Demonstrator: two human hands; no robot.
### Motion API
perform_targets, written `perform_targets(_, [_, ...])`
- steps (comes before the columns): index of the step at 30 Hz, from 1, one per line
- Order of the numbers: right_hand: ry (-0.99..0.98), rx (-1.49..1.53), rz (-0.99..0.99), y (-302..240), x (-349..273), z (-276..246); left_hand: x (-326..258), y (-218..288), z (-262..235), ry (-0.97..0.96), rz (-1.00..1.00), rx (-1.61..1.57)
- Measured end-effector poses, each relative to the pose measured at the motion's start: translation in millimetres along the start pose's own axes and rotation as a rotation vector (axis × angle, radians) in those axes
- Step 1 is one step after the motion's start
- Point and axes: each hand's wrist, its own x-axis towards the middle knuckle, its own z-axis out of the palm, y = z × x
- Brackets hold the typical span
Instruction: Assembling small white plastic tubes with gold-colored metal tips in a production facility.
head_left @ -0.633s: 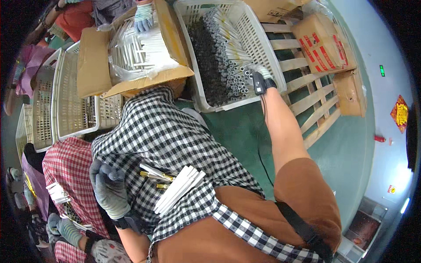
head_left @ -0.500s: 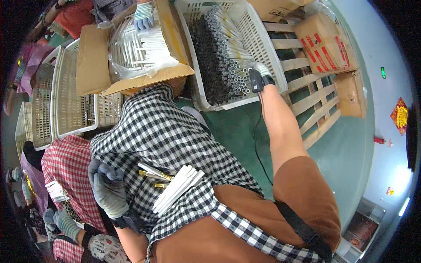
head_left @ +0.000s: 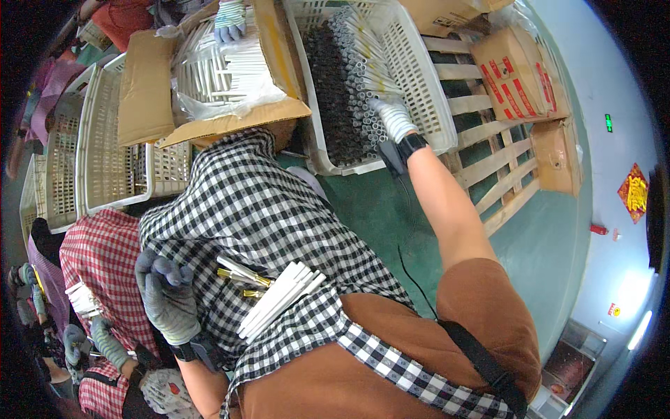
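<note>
Beyond white crate (head_left: pixel 426 91), red-labelled brown carton (head_left: pixel 520 66) tops wooden pallet (head_left: pixel 488 160).

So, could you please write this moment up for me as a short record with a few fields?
Right hand: gloved right hand reaching into the white slotted plastic crate, on the grey tubes
Left hand: grey-gloved left hand closed beside the lap, contents not visible
Lap: black-and-white checked apron holding a bundle of white sticks and gold-tipped pieces
Nearby: open cardboard box of white tubes, another person's gloved hand on it
Floor: wooden pallet
</note>
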Motion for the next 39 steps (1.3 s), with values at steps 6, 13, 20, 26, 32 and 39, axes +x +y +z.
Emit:
perform_targets(6, [0.038,0.046,0.242,-45,8,5,-1,-1,4,0.019,0.009,0.015])
perform_targets(13, [-0.060,-0.294,0.125,-85,-34,4,-2,-1,1,-0.003,0.011,0.005])
perform_targets(20, [-0.069,-0.507,-0.006,-97,-36,-7,0,4,18,-0.092,0.015,-0.035])
perform_targets(26, [0.008,-0.595,-0.552,-122,-25,-6,-4,13,8,0.043,-0.172,-0.017])
perform_targets(32, [0.043,-0.383,-0.444,-95,-8,19,-7,21,5,0.008,-0.133,-0.140])
perform_targets(39, [0.070,-0.081,-0.741,-143,-62,-1,-3,24,5,-0.012,-0.145,-0.060])
